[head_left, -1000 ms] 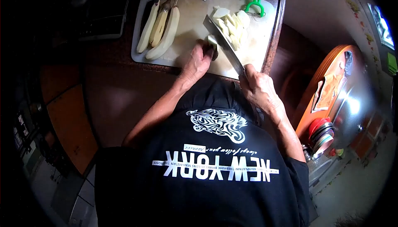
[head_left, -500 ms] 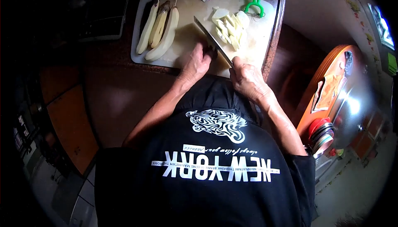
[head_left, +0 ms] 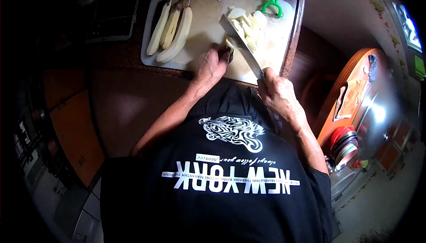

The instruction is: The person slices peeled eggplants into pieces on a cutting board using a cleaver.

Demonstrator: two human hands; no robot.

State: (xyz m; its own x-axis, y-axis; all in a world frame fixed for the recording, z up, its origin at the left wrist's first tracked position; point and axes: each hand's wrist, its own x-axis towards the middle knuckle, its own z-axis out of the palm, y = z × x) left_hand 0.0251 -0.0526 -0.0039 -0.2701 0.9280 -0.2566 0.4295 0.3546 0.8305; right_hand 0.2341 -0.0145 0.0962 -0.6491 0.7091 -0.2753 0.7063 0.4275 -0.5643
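- Gripping the knife (head_left: 243, 47): right hand (head_left: 280, 97), fingers wrapped round its handle, likely for firm control.
- Pinching the vegetable stub (head_left: 229, 44): left hand (head_left: 211, 67), just beside the blade, seemingly to steady it.
- Lying left of both grips: peeled vegetables (head_left: 178, 39), apparently clear of the blade.

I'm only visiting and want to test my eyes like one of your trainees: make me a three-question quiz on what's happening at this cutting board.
1. True or false: the left hand holds a vegetable piece beside the blade of the knife.
2. What does the right hand hold?
a) a green peeler
b) the knife
c) nothing
3. Fill in: on the left of the cutting board, ___ long pale vegetables lie side by side.

Key: 1 true; 2 b; 3 three.
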